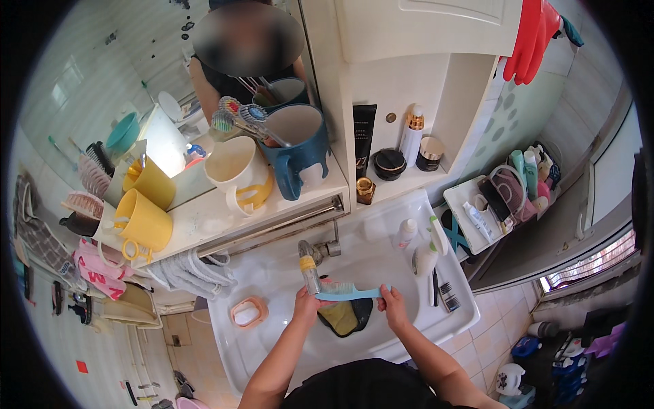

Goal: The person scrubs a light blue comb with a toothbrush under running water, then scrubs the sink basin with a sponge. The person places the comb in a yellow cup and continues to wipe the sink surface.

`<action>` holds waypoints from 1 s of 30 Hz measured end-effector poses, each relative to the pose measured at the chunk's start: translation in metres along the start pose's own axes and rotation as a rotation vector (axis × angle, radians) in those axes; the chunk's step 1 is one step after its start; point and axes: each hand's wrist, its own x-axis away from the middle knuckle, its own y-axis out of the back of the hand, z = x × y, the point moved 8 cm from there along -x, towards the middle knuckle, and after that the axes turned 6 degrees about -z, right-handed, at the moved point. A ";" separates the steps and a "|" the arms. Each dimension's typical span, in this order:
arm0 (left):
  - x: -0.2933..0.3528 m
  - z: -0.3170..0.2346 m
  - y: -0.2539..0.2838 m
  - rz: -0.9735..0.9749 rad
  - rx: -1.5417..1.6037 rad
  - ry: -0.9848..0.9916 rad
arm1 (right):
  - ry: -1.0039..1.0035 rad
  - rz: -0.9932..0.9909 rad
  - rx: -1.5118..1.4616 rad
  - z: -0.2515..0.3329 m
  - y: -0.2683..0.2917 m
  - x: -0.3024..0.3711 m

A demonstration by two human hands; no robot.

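Observation:
A light blue comb (351, 294) is held level over the white sink (272, 358), its teeth pointing up and away from me. My right hand (393, 305) pinches the handle end. Closed at the comb's toothed end is my left hand (307, 303), right beside the faucet (310, 270) with its yellow band. Below the comb, a dark-edged, olive-yellow cloth or pad (346, 317) lies in the basin. Something small and pinkish shows behind the teeth; I cannot make out what it is.
A peach soap dish (249, 312) sits on the sink's left side. Bottles (425, 259) and a black brush (448, 297) stand or lie on its right. Mugs (298, 146) line the shelf above, over a grey towel (197, 274). A white tray (470, 215) is at right.

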 end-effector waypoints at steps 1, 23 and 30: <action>0.000 0.002 0.000 0.047 0.037 0.025 | -0.005 0.003 -0.003 -0.001 0.001 -0.001; 0.001 0.005 0.018 0.000 0.157 0.030 | -0.162 0.032 -0.166 -0.007 -0.038 -0.008; 0.014 -0.016 0.025 -0.013 0.267 -0.008 | -0.331 0.082 -0.288 -0.032 -0.061 -0.015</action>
